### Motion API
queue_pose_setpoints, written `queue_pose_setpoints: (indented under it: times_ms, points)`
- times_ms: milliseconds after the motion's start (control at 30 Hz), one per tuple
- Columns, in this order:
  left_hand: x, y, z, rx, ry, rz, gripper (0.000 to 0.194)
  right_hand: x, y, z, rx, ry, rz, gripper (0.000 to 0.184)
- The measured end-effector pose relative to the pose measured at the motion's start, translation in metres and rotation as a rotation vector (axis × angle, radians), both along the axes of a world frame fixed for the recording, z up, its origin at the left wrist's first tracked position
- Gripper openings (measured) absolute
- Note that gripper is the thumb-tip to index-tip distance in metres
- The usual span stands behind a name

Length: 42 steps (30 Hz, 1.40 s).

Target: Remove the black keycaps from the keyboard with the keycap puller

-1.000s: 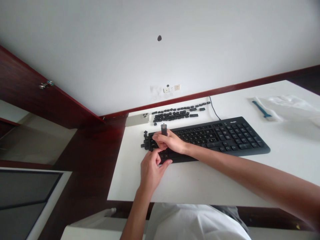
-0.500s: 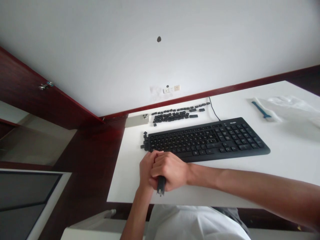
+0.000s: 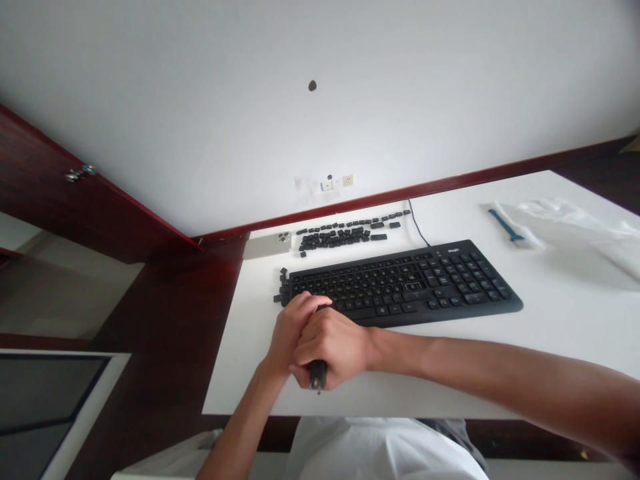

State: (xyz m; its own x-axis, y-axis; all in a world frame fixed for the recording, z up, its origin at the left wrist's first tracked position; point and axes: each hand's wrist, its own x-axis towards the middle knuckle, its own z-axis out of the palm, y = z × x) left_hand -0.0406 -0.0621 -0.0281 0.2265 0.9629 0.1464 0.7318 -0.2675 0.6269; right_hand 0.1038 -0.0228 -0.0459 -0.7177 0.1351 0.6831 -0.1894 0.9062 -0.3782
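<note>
My right hand [image 3: 333, 350] is shut around a short black tool [image 3: 317, 375], whose end pokes out below the fingers toward me. My left hand [image 3: 290, 330] presses against the right, with its fingers hidden from view. Both hands rest near the front left corner of a black computer keyboard [image 3: 405, 283]. A small heap of loose black keycaps [image 3: 283, 283] lies against its left end. Many more keycaps [image 3: 337, 237] stand in rough rows behind it.
A pale smartphone [image 3: 267, 245] lies left of the keycap rows at the back of the white table [image 3: 450, 373]. A black cable [image 3: 417, 223] runs toward the wall. A blue tool [image 3: 506, 225] lies on white plastic sheeting [image 3: 575, 233] at right.
Since one second ago, both hands have come off the keyboard's left end toward the table's front, and the tool has turned from pointing up to pointing down. The last half second shows little hand movement.
</note>
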Motion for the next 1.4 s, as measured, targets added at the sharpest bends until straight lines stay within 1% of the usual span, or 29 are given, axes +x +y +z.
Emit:
queue_pose_setpoints:
  times_ms: [67,133,300,367,433,567,733,933,1167,1300,1400]
  points:
    - [0.000,0.012,0.000,0.086,-0.059,-0.091,0.031,0.001,0.003,0.001,0.001,0.003,-0.006,0.028]
    - [0.003,0.022,-0.003,0.123,-0.030,-0.134,0.036,0.002,0.005,0.001,0.007,0.013,-0.024,0.029]
    - [0.010,0.037,-0.014,0.136,0.320,-0.234,0.048,0.000,0.001,-0.002,0.043,-0.018,0.000,0.032]
    - [0.011,0.038,-0.017,0.138,0.407,-0.265,0.048,-0.001,0.000,-0.002,0.053,-0.019,0.007,0.032]
    - [0.011,0.039,-0.017,0.132,0.441,-0.284,0.049,-0.002,0.000,0.000,0.040,0.015,-0.001,0.032]
    - [0.010,0.040,-0.015,0.101,0.464,-0.303,0.051,-0.002,0.000,0.004,0.005,0.047,0.005,0.032]
    - [0.012,0.040,-0.017,0.124,0.482,-0.282,0.051,-0.002,-0.001,0.005,0.021,0.073,0.010,0.031]
    - [0.012,0.040,-0.017,0.101,0.455,-0.266,0.048,-0.002,-0.001,0.004,0.048,0.017,0.021,0.032]
    - [0.013,0.039,-0.016,0.111,0.423,-0.268,0.049,0.000,-0.001,0.006,0.015,0.077,0.011,0.034]
    - [0.013,0.038,-0.017,0.101,0.406,-0.248,0.047,-0.001,-0.005,0.011,-0.035,0.212,0.031,0.034]
    - [0.013,0.037,-0.019,0.095,0.360,-0.240,0.044,-0.003,-0.012,0.014,0.004,0.252,0.051,0.034]
